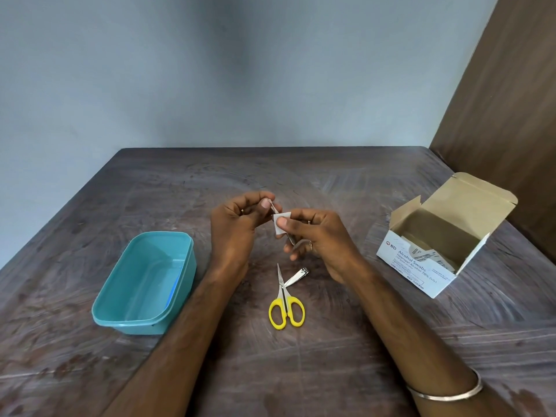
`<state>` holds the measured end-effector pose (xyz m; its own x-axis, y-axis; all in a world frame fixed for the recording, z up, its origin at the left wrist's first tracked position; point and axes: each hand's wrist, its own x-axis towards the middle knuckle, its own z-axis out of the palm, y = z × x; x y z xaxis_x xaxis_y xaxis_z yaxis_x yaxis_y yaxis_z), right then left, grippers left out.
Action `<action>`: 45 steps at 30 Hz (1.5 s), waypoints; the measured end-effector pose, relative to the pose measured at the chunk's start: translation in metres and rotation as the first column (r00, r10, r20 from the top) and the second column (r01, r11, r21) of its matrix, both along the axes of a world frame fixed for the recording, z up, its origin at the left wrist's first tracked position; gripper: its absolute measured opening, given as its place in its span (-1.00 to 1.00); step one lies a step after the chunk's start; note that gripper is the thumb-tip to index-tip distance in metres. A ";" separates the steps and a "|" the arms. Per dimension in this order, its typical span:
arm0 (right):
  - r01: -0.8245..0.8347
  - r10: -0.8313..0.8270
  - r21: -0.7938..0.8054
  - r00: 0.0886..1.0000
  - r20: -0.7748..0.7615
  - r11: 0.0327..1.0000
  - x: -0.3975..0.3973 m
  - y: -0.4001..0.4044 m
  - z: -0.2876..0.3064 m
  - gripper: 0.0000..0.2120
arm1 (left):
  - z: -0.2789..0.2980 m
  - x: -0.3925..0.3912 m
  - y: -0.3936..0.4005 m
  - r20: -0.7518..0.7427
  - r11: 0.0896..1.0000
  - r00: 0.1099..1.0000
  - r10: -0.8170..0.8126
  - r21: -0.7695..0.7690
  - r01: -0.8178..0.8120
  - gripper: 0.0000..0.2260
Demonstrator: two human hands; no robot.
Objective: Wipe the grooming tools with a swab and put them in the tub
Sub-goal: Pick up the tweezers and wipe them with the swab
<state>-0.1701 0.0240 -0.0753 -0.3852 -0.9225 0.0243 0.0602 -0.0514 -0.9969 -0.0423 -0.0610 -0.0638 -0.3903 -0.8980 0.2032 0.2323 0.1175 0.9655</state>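
A dark wooden worktop (346,341) fills the view. At eight o'clock sits an empty teal tub (115,308); at three o'clock, an open box of alcohol swabs (421,266). At centre, the left hand (237,227) pinches thin metal tweezers (274,208), while the right hand (319,239) pinches a white swab (282,224) around them: wiping appears underway. Yellow-handled scissors (285,305) and nail clippers (296,276) lie unwiped at six o'clock. Next, probably, the tweezers go leftward into the tub.
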 end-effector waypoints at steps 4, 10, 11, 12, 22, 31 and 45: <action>0.017 -0.018 0.010 0.999 0.037 1.000 0.001 0.000 0.002 -0.77 | -0.001 -0.002 0.001 0.062 0.999 0.998 0.003 -0.044 0.000 -0.87; 0.046 -0.046 0.019 0.999 0.027 0.999 0.003 0.001 0.003 -0.71 | 0.000 -0.003 0.005 0.141 0.980 0.989 0.044 -0.196 -0.016 -0.86; 0.054 -0.055 0.023 0.998 0.017 0.998 0.004 0.001 0.004 -0.72 | 0.000 -0.002 0.006 0.147 0.976 0.988 0.045 -0.217 -0.012 -0.85; 0.068 -0.068 0.028 0.998 0.013 0.997 0.004 0.001 0.003 -0.71 | 0.000 -0.003 0.006 0.154 0.972 0.987 0.047 -0.236 -0.009 -0.85; 0.073 -0.083 0.090 0.991 0.109 0.993 -0.003 -0.002 -0.001 -0.68 | 0.006 -0.003 0.016 0.153 0.946 0.988 -0.016 -0.319 0.065 -0.78; 0.045 -0.059 0.064 0.968 0.245 0.997 -0.007 -0.003 0.000 -0.81 | 0.004 -0.003 0.011 0.125 0.972 0.992 -0.004 -0.234 0.033 -0.86; -0.076 0.088 -0.086 0.984 0.154 0.993 -0.010 -0.002 -0.002 -0.79 | 0.004 0.001 0.000 -0.022 0.997 0.998 0.065 -0.051 -0.066 -0.82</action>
